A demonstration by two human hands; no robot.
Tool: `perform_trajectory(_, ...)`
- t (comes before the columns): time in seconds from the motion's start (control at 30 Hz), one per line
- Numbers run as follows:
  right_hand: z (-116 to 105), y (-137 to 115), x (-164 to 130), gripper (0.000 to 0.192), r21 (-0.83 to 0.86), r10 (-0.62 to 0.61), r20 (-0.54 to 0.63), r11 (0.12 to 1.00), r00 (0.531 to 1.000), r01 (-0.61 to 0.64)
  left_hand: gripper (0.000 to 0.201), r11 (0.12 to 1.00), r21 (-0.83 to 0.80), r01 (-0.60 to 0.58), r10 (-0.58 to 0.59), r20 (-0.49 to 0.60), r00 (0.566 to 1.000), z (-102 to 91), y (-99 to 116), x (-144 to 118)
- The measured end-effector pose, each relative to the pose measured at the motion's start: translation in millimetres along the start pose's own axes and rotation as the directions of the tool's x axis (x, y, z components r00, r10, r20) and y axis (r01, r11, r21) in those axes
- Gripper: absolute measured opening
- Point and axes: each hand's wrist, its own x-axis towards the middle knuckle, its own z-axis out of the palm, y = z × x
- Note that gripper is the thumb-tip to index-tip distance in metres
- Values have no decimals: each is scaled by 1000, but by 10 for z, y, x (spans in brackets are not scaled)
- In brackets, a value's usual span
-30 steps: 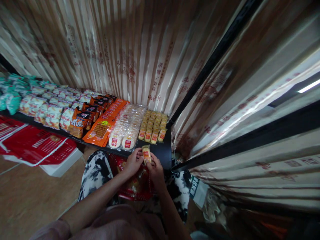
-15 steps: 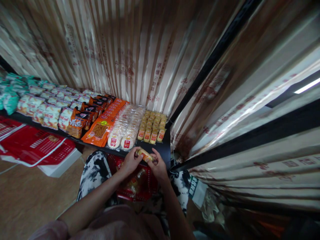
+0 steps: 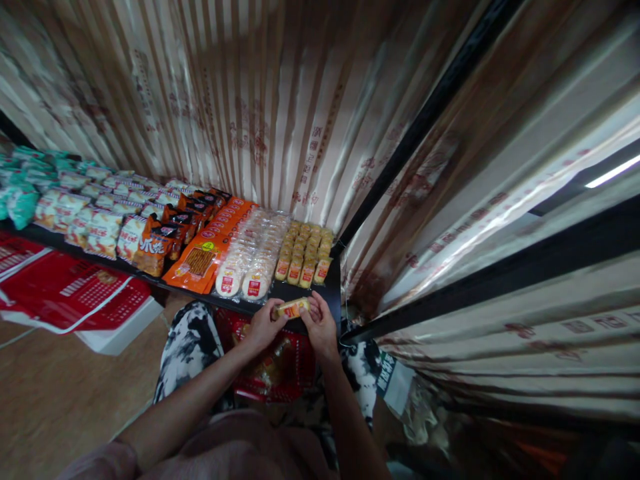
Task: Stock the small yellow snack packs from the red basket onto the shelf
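Note:
Between my two hands is a small wrapped snack roll (image 3: 293, 308), yellowish with an orange label facing up. My left hand (image 3: 266, 325) pinches its left end, and my right hand (image 3: 319, 323) grips the right end with the thumb on the wrapper. Just beyond, on the black shelf (image 3: 327, 300), similar wrapped rolls (image 3: 302, 257) lie in several neat rows. Left of them are two rows of round white rice crackers (image 3: 254, 283) in clear wrap with red labels.
Further left along the shelf lie orange snack packs (image 3: 197, 260), black-and-orange bags (image 3: 153, 247), white bags (image 3: 103, 230) and green bags (image 3: 23, 200). A red bag (image 3: 75, 287) is on the floor at left. Another red bag (image 3: 270, 367) sits between my knees. Printed curtain (image 3: 280, 100) and a black pole (image 3: 415, 133) stand behind.
The snack roll has turned in my fingers from slanting down to the right to nearly level, its label now showing more. My right hand has shifted slightly up and right.

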Motion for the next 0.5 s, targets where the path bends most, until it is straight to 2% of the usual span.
perform_trajectory(0.17,36,24,-4,57,56,36,-45,998,998,-33,20,999,-30,32,-32,6,999,55,6,-27)
perform_trajectory(0.33,87,28,-62,62,109,62,-59,992,996,-56,25,964,-219,149,-151,12,989,147,5,-9)
perform_trajectory(0.43,98,29,-95,68,100,87,-104,992,991,-77,28,940,-301,159,-163,13,987,210,34,19)
perform_trajectory(0.5,91,30,-104,65,93,102,-102,991,989,-93,30,932,-333,147,-148,22,989,255,56,41)
